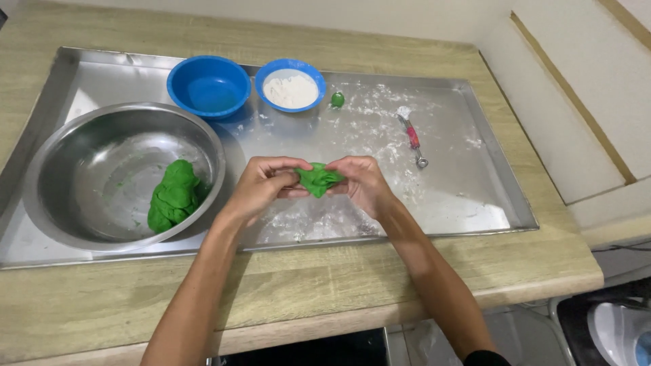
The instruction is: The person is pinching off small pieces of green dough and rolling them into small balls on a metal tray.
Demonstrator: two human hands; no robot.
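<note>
A small piece of green dough (317,179) is pinched between both my hands above the floured metal tray (468,183). My left hand (263,184) grips its left side and my right hand (365,183) grips its right side. A larger lump of green dough (175,196) lies inside the big steel bowl (88,156) on the left of the tray. A tiny green dough ball (337,99) rests on the tray near the back.
At the back of the tray stand a blue bowl with water (209,86) and a blue bowl of white flour (290,85). A red-handled metal tool (412,137) lies on the tray's right part. The tray sits on a wooden counter (305,285); a wall rises at right.
</note>
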